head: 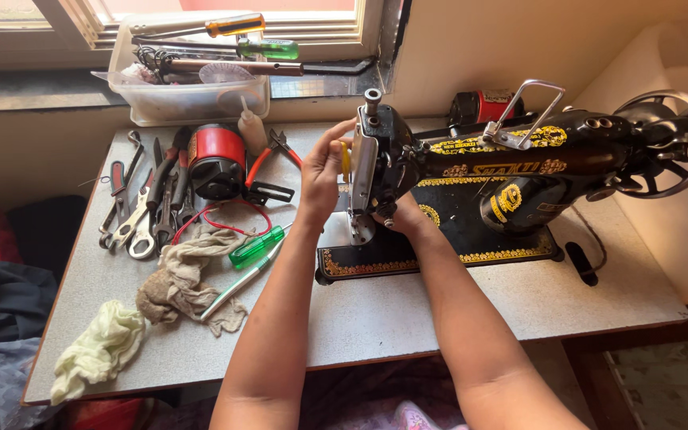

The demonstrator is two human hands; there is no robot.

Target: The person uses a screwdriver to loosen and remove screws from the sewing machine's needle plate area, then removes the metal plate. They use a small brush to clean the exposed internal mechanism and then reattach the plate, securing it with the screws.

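Hands, two: left hand (320, 171) and right hand (404, 213) on one black sewing machine (511, 171)

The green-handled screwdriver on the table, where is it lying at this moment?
In the head view, the green-handled screwdriver lies on the grey table, left of the left hand, beside the brownish rag and below the red wire.

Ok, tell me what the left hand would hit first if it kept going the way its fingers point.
The left hand points right, at the sewing machine; its head end, the metal face plate, looks first in line. Fingertips seem already on it; depth is unclear.
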